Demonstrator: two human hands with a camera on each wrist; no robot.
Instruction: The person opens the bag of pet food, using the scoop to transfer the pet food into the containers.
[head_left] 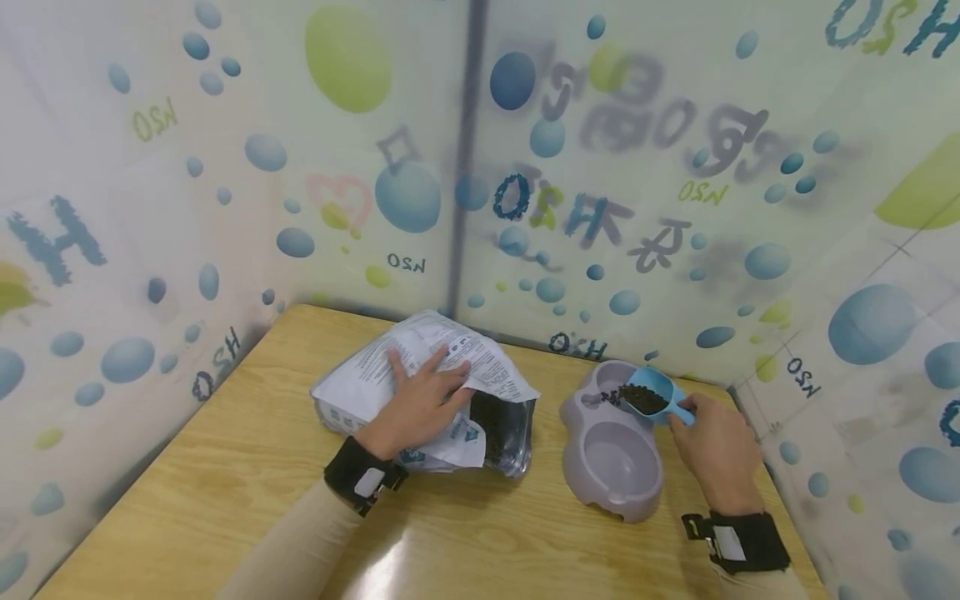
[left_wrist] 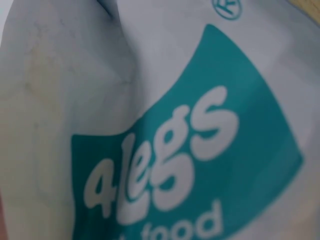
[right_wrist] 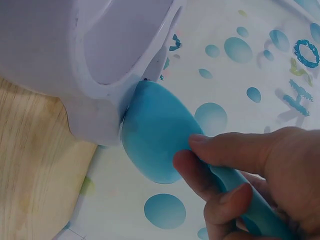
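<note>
My left hand (head_left: pixel 423 408) rests spread on top of a white bag of pet food (head_left: pixel 352 387). The bag lies on its side with its mouth toward the bowl, and dark kibble (head_left: pixel 491 421) shows inside. Its teal "4legs" label (left_wrist: pixel 200 135) fills the left wrist view. My right hand (head_left: pixel 716 446) grips the handle of a light blue scoop (right_wrist: pixel 155 132) heaped with dark brown kibble (head_left: pixel 643 399). The scoop is tilted over the far hollow of a greyish-lilac double pet bowl (head_left: pixel 573 454). Some kibble pieces (head_left: pixel 611 396) show at the scoop's lip, over that hollow.
Bowl and bag stand on a light wood-grain table (head_left: pixel 225 450), with a gap between them. Close behind the table are white walls (head_left: pixel 660 317) with blue and green bubble prints. The right-hand wall (head_left: pixel 825 417) is close to my right hand.
</note>
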